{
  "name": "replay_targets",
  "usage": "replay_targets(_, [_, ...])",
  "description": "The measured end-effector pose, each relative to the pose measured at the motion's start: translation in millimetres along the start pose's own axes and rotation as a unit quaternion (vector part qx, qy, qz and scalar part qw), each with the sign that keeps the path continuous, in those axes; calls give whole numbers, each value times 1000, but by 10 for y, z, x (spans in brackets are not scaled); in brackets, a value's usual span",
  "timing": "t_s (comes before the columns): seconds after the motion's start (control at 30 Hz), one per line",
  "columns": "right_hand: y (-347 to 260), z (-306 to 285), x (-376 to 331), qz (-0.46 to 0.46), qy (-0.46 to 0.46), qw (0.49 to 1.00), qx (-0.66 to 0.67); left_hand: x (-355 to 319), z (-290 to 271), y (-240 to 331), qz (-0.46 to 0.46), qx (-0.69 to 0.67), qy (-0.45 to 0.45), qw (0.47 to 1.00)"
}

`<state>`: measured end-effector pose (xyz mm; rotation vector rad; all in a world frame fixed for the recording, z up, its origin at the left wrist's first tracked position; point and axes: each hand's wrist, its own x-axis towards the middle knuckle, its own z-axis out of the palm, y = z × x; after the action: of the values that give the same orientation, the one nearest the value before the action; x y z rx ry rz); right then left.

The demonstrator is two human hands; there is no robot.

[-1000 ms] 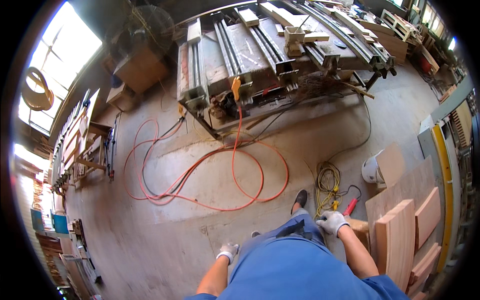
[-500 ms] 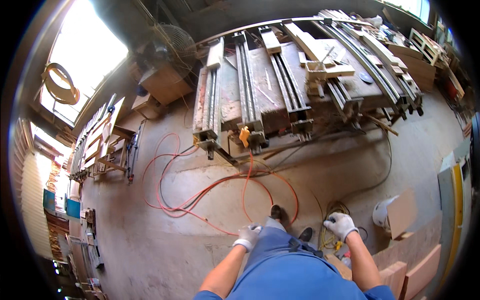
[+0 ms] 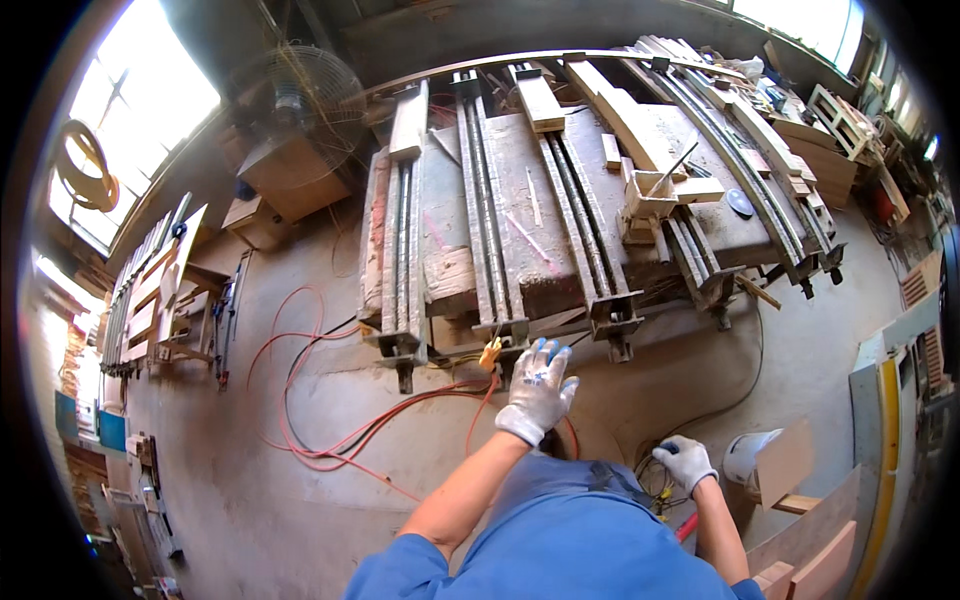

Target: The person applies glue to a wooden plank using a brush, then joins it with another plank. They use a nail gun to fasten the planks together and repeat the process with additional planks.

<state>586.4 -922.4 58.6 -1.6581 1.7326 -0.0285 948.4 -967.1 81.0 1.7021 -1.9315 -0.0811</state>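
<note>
My left hand [image 3: 538, 388], in a white work glove with bluish fingertips, reaches forward with its fingers stretched out and holds nothing. Just left of its fingers, a small yellow-orange tool [image 3: 490, 353] hangs at the end of a long metal bar clamp [image 3: 488, 215], with a red hose [image 3: 477, 420] below it. Whether the fingertips touch the clamp end is unclear. My right hand [image 3: 686, 462], gloved too, is low on the right with its fingers curled in. A dark spot shows at its fingertips, but I cannot make out what is there.
A workbench [image 3: 570, 255] carries several bar clamps, wood strips and a small wooden box [image 3: 648, 205]. Hoses loop over the floor at left. A white bucket [image 3: 745, 460] with a board [image 3: 785, 462] stands at right. A fan [image 3: 310, 95] is at the back left.
My left hand has risen from beside my leg toward the clamp ends and its fingers have spread. The right hand stays low and curled. My view has moved closer to the bench.
</note>
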Motion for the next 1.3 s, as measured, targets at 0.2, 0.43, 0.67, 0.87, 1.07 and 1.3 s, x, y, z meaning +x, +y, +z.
replay_targets(0.2, [-618,-363,684,-3,124,986,107,510,217,-312,-51,109,-126,985])
replay_targets(0.43, [-1117,-976,1817,-33,227,965,129,600,358,-516,-86,185,-177,963])
replay_targets(0.67, [-1517,-1345,3099,3,196,975,102,647,342,-519,-77,207,-179,959])
replay_targets(0.87, [-1622,-1252,4059,20,115,984,136,704,268,-411,-95,194,-183,959])
replay_targets(1.07, [-1663,-1057,4311,11,150,979,139,681,279,-387,-119,193,-186,956])
replay_targets(1.3, [-1665,-1316,4019,-21,163,974,155,709,286,-355,-132,186,-195,954])
